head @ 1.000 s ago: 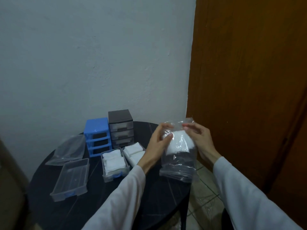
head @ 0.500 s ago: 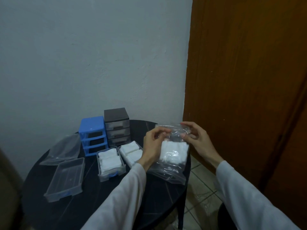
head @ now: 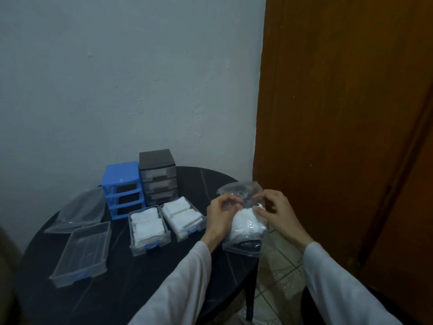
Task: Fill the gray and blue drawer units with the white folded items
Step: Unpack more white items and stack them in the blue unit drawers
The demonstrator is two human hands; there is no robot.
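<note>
On the black table (head: 117, 289), at 9 o'clock lie an empty bag (head: 77, 212) and empty drawer (head: 82, 252); the blue unit (head: 121, 184) and gray unit (head: 158, 174) stand at 11; 2 filled drawers (head: 150, 227) sit centre. At 3, left hand (head: 221, 215) and right hand (head: 278, 212) pinch a clear bag (head: 243, 233) of white folded items (head: 246, 227).
</note>
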